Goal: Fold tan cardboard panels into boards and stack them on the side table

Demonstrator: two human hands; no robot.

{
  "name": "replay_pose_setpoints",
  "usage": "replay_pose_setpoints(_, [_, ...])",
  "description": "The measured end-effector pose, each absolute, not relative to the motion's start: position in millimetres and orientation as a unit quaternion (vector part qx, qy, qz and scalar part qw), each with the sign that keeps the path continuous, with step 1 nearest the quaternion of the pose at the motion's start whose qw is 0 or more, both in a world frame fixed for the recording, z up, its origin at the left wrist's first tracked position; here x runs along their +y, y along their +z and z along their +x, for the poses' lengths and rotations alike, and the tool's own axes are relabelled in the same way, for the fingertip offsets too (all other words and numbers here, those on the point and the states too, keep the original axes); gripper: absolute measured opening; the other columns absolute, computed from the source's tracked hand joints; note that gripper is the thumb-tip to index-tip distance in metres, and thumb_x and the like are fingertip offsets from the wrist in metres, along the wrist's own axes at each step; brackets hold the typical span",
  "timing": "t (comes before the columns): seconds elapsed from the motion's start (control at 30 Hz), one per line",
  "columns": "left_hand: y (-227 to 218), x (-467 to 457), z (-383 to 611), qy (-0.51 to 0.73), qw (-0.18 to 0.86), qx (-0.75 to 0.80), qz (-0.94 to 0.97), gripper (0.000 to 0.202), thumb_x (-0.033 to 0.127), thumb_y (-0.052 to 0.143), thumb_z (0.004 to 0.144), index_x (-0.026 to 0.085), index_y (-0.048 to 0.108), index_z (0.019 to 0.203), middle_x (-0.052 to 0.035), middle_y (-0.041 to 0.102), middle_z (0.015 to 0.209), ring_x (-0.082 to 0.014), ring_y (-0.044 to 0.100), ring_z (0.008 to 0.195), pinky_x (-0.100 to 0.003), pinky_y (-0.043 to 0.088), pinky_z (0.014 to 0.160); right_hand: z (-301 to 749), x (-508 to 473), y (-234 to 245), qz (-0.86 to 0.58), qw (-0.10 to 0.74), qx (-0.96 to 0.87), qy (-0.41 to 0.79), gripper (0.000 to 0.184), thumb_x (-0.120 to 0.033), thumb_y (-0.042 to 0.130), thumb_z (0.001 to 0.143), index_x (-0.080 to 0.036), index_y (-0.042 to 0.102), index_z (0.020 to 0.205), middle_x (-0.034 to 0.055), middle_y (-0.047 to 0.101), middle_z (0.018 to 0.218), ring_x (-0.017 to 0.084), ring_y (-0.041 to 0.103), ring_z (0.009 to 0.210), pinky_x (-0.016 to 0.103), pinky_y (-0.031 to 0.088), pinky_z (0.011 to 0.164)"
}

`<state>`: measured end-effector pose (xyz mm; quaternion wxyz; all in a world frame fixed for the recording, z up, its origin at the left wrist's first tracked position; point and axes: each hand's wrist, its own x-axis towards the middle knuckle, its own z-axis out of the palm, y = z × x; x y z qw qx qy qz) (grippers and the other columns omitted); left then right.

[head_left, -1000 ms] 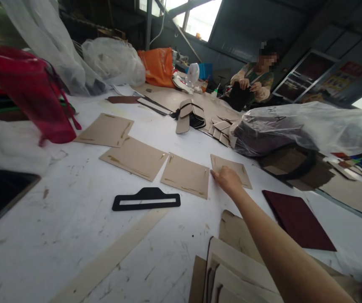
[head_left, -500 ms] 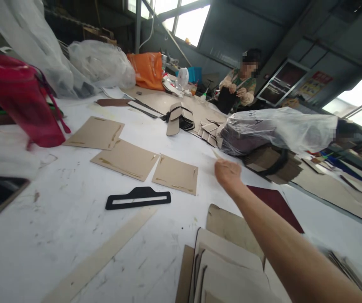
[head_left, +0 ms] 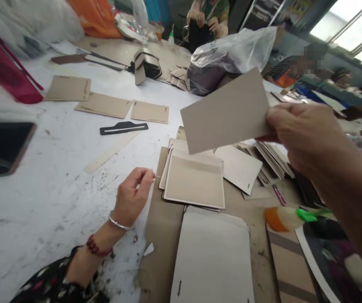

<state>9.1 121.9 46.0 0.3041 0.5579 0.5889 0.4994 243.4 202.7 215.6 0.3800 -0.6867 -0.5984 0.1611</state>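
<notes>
My right hand (head_left: 301, 130) grips the right end of a flat beige rectangular panel (head_left: 227, 111), holding it raised and tilted above the table. Lower left of it, my left hand (head_left: 135, 193) is pinched closed; a tiny pale tip shows at its fingers, too small to name. Close to those fingertips lies a stack of beige panels with dark edges (head_left: 195, 181). Nearer to me is a larger pale panel (head_left: 215, 252) with small dark slots. Three beige pieces (head_left: 103, 105) with brownish streaks along their edges lie farther off, beside a black slotted strip (head_left: 124, 128).
A glue bottle (head_left: 280, 219) with a green tip lies at right, near a purple cutter (head_left: 278, 195). A phone (head_left: 6, 147) rests at left. Beyond are a plastic-wrapped bundle (head_left: 228, 59) and a co-worker (head_left: 208, 21) holding a dark piece.
My right hand has come back from the far table with the beige panel, now raised. My left hand has entered view. The camera has tilted down and turned right.
</notes>
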Motion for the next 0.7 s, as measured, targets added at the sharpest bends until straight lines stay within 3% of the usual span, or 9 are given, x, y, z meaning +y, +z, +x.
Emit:
replay_pose_setpoints(0.17, [89, 56, 27, 0.478, 0.454, 0.514, 0.55, 0.031, 0.042, 0.042, 0.085, 0.016, 0.055, 0.096, -0.0042, 0.062, 0.088, -0.0139, 0.057, 0.077, -0.026, 0.046, 0.072, 279, 62, 175, -0.666, 0.414, -0.481, 0.392, 0.018, -0.034, 0.053, 0.073, -0.017, 0.059, 0.075, -0.0004, 0.061, 0.065, 0.012, 0.054, 0.054, 0.022, 0.045, 0.049])
replay_pose_setpoints(0.27, [91, 14, 39, 0.418, 0.492, 0.5, 0.578, 0.03, 0.043, 0.044, 0.084, 0.017, 0.057, 0.09, -0.0031, 0.062, 0.082, -0.0142, 0.057, 0.074, -0.026, 0.045, 0.07, 291, 2, 147, -0.664, 0.435, -0.42, 0.44, 0.025, -0.04, 0.056, 0.071, -0.017, 0.061, 0.081, 0.001, 0.064, 0.074, 0.016, 0.058, 0.069, 0.024, 0.047, 0.062])
replay_pose_setpoints(0.4, [80, -22, 48, 0.37, 0.469, 0.515, 0.615, 0.031, 0.044, 0.039, 0.085, 0.017, 0.054, 0.077, -0.0004, 0.056, 0.069, -0.0143, 0.054, 0.07, -0.025, 0.041, 0.066, 290, -44, 121, -0.648, 0.47, -0.35, 0.486, 0.032, -0.043, 0.061, 0.066, -0.016, 0.062, 0.083, 0.0031, 0.065, 0.08, 0.019, 0.058, 0.078, 0.026, 0.048, 0.067])
replay_pose_setpoints(0.57, [74, -49, 48, 0.341, 0.42, 0.552, 0.634, 0.033, 0.047, 0.037, 0.083, 0.018, 0.049, 0.074, 0.0012, 0.047, 0.065, -0.0137, 0.046, 0.064, -0.023, 0.036, 0.06, 282, -73, 109, -0.637, 0.49, -0.328, 0.496, 0.037, -0.047, 0.061, 0.063, -0.015, 0.061, 0.082, 0.0037, 0.065, 0.082, 0.021, 0.059, 0.082, 0.027, 0.049, 0.066])
replay_pose_setpoints(0.7, [68, -61, 44, 0.354, 0.398, 0.556, 0.638, 0.035, 0.048, 0.034, 0.083, 0.018, 0.045, 0.068, 0.0013, 0.045, 0.063, -0.0139, 0.046, 0.063, -0.023, 0.035, 0.059, 298, -80, 92, -0.651, 0.421, -0.413, 0.478, 0.036, -0.049, 0.054, 0.068, -0.017, 0.063, 0.081, 0.0064, 0.066, 0.09, 0.025, 0.058, 0.093, 0.03, 0.048, 0.078])
